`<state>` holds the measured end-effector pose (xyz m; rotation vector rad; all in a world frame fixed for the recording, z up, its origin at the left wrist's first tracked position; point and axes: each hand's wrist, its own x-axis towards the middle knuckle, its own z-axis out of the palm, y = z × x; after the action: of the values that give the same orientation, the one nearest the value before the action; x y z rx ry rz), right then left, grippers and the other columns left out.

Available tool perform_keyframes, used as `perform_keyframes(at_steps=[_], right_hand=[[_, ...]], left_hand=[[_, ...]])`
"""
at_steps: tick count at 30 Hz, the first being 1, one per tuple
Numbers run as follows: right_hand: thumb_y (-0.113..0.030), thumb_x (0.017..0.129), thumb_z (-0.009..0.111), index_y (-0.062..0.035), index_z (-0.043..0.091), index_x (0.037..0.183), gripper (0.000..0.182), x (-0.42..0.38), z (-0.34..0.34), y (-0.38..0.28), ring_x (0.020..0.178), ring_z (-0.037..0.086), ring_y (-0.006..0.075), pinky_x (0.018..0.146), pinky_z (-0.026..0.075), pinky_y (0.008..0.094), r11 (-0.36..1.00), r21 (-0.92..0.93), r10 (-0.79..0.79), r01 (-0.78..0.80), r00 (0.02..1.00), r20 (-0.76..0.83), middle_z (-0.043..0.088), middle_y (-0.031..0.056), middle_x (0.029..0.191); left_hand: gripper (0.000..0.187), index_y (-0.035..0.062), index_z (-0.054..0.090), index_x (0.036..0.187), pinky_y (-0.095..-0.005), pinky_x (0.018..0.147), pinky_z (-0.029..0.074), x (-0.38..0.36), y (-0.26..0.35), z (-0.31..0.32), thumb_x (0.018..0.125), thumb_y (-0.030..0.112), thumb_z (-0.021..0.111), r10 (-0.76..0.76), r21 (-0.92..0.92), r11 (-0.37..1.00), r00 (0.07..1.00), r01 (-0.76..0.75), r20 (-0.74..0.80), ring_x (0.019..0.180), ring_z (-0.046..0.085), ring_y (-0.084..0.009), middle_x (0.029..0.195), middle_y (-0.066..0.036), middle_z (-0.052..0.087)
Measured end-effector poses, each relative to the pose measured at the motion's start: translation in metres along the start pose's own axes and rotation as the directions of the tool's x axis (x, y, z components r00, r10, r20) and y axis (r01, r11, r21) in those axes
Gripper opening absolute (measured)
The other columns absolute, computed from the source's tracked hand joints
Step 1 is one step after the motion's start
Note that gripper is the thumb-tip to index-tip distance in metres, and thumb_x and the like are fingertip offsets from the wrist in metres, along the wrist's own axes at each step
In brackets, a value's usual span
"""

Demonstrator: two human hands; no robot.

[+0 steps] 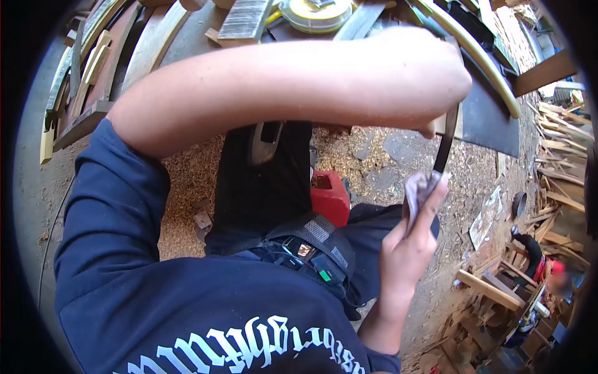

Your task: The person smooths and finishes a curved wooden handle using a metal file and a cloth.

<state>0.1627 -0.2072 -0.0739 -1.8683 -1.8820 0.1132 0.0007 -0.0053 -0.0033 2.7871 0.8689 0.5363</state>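
Right grip (408, 249): cloth (413, 194) against dark strip (446, 148) | white blackletter shirt lettering (258, 340)

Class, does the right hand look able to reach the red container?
Probably yes: the red container sits nearby, though the right hand grips a cloth and the thigh lies partly between.

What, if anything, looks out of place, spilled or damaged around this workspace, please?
Two things look untidy: wood shavings litter the ground around the legs, and wooden offcuts lie jumbled at the right of the view. The red container has a dark opening; I cannot tell whether that is damage.
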Motion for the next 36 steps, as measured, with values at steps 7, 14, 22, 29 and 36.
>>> perform_keyframes(at_steps=[7, 14, 22, 29, 36], right_hand=[[0.011, 0.092, 0.053, -0.0116, 0.029, 0.167, 0.082, 0.053, -0.025, -0.018, 0.084, 0.074, 0.0447, 0.067, 0.054, 0.0532, 0.974, -0.168, 0.187, -0.155, 0.962, 0.198, 0.072, 0.0311, 0.108], [0.007, 0.093, 0.054, -0.0165, 0.027, 0.167, 0.082, 0.009, -0.031, -0.007, 0.074, 0.073, 0.0456, 0.063, 0.052, 0.0554, 0.996, -0.055, 0.075, -0.069, 0.991, 0.109, 0.073, 0.0292, 0.092], [0.008, 0.092, 0.053, -0.0164, 0.025, 0.168, 0.084, 0.030, -0.034, -0.010, 0.067, 0.070, 0.0454, 0.061, 0.052, 0.0551, 0.988, -0.041, 0.152, -0.147, 0.973, 0.176, 0.070, 0.0277, 0.080], [-0.001, 0.088, 0.059, -0.0122, 0.023, 0.168, 0.088, 0.038, -0.056, -0.009, 0.062, 0.073, 0.0359, 0.057, 0.059, 0.0494, 0.994, -0.068, 0.097, -0.083, 0.967, 0.236, 0.069, 0.0159, 0.069], [-0.003, 0.095, 0.055, -0.0140, 0.023, 0.168, 0.081, 0.021, -0.044, -0.010, 0.063, 0.072, 0.0369, 0.057, 0.058, 0.0501, 0.991, -0.070, 0.132, -0.118, 0.963, 0.236, 0.071, 0.0204, 0.076]], left_hand=[[0.043, -0.0004, 0.080, 0.090, -0.0413, 0.073, 0.064, 0.001, -0.001, 0.017, 0.069, 0.036, 0.092, 0.064, 0.096, 0.994, 0.992, -0.054, -0.108, 0.083, 0.078, -0.0334, 0.088, -0.019, 0.076], [0.048, -0.0034, 0.079, 0.090, -0.0404, 0.075, 0.063, 0.001, -0.003, 0.009, 0.067, 0.036, 0.094, 0.054, 0.025, 0.998, 0.996, -0.052, -0.077, 0.085, 0.077, -0.0343, 0.092, -0.021, 0.075], [0.046, 0.0026, 0.078, 0.077, -0.0482, 0.073, 0.056, 0.002, 0.001, 0.004, 0.076, 0.048, 0.086, -0.009, 0.027, 1.000, 1.000, 0.009, -0.008, 0.079, 0.070, -0.0368, 0.073, -0.017, 0.069], [0.043, -0.0004, 0.078, 0.088, -0.0441, 0.071, 0.053, 0.006, 0.011, -0.010, 0.067, 0.034, 0.094, -0.091, -0.012, 0.996, 0.995, 0.091, 0.035, 0.079, 0.068, -0.0347, 0.082, -0.015, 0.067], [0.045, -0.0010, 0.080, 0.096, -0.0411, 0.070, 0.053, 0.006, 0.011, -0.005, 0.066, 0.029, 0.095, -0.139, -0.027, 0.990, 0.988, 0.141, 0.063, 0.074, 0.068, -0.0307, 0.082, -0.015, 0.067]])
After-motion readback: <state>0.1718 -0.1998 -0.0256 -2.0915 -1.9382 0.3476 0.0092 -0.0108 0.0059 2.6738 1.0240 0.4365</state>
